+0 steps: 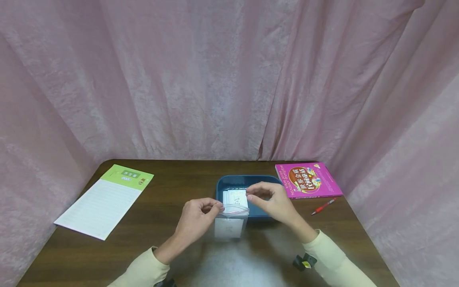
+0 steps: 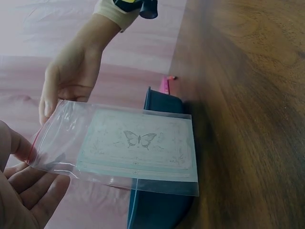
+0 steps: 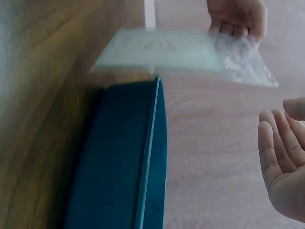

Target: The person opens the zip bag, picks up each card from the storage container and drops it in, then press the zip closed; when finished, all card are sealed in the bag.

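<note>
My left hand [image 1: 196,217] pinches the top corner of a clear zip-lock bag [image 2: 62,138] by its red-lined seal. Inside the bag lies a stack of pale cards [image 2: 138,143], the front one printed with a butterfly. The bag hangs just in front of a dark blue plastic bin [image 3: 124,157]. Near the bag's other top corner is my right hand [image 1: 270,199], fingers loosely bent and thumb apart from them. Nothing shows between those fingers in the right wrist view. White printed cards [image 1: 234,197] lie in the bin, beside the right fingertips in the head view.
A pink book [image 1: 308,180] lies at the right back of the wooden table [image 1: 179,183], its corner close to the bin. In front of it is a red pen [image 1: 324,206]. A lined writing pad [image 1: 104,203] with a green header lies at left. Pink curtains [image 1: 201,79] surround the table.
</note>
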